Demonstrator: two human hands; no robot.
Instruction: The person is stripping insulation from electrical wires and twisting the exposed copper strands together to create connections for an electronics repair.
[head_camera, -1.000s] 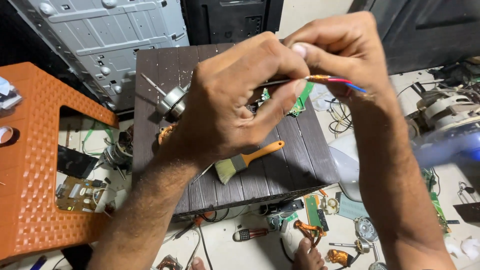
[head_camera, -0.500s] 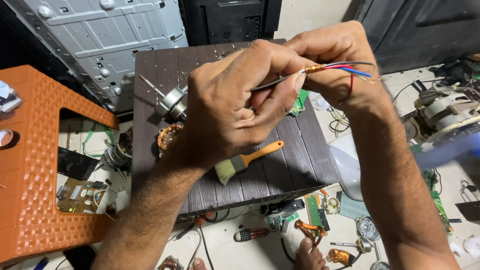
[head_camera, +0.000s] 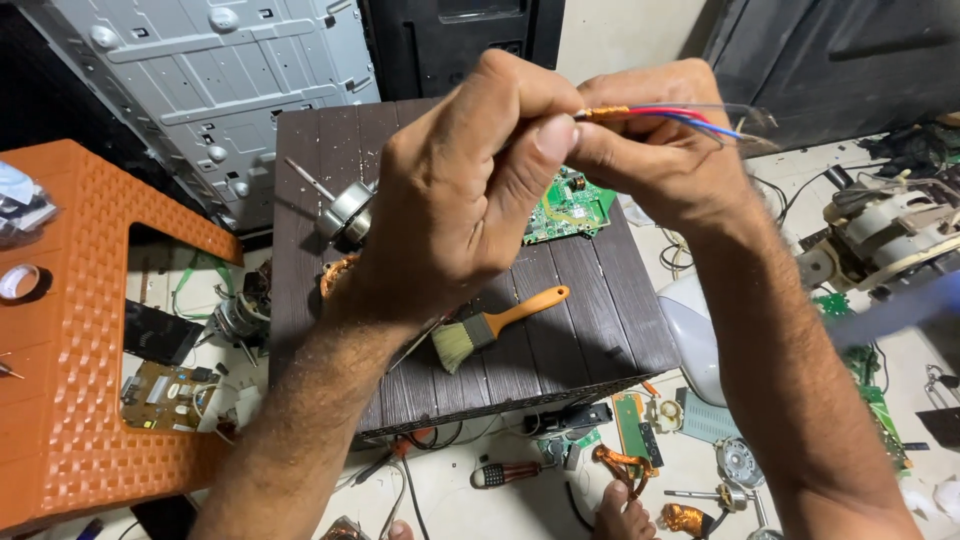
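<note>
Hands up close: left hand (head_camera: 455, 195) pinching wire bundle (head_camera: 665, 115) w/ thumb, right hand (head_camera: 655, 150) gripping it too. Keep grip tight, twist slow. Below: paintbrush (head_camera: 495, 328), circuit board (head_camera: 570, 205) on dark table (head_camera: 600, 340).

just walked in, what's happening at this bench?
A person holds a bundle of red and blue wires up between both hands. The left hand pinches near the copper-coloured end while the right hand grips the bundle. Below, on a dark wooden table, lie an orange-handled brush, a green circuit board and a small motor.
</note>
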